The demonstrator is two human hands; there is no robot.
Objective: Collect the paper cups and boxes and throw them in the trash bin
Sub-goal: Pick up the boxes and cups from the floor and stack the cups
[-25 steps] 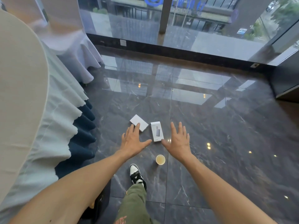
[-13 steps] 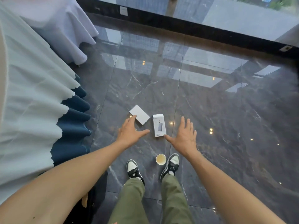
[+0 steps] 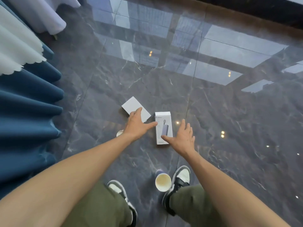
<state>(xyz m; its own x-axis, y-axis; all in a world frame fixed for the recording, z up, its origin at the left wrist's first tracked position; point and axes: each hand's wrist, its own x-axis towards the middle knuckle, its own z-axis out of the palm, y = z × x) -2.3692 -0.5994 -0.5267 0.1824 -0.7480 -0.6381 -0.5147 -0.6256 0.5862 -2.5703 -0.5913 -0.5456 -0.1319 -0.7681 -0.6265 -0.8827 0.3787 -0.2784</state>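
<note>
Two white cardboard boxes lie flat on the dark veined marble floor [image 3: 229,128], side by side but apart — a plain white box [image 3: 131,105] and a printed white box showing a grey device [image 3: 164,126]. Left hand [image 3: 139,124] spread wide over the plain box, fingertips overlapping its near edge; contact unclear. Right hand [image 3: 184,138] splayed just right of the printed box, thumb over its lower edge. Neither grip holds anything. An upright white paper cup [image 3: 163,182] stands beside the right black-and-white sneaker [image 3: 181,177]. Another pale cup rim [image 3: 119,132] peeks out under the left wrist. Blue pleated table skirt [image 3: 29,112] borders the floor's left edge.
</note>
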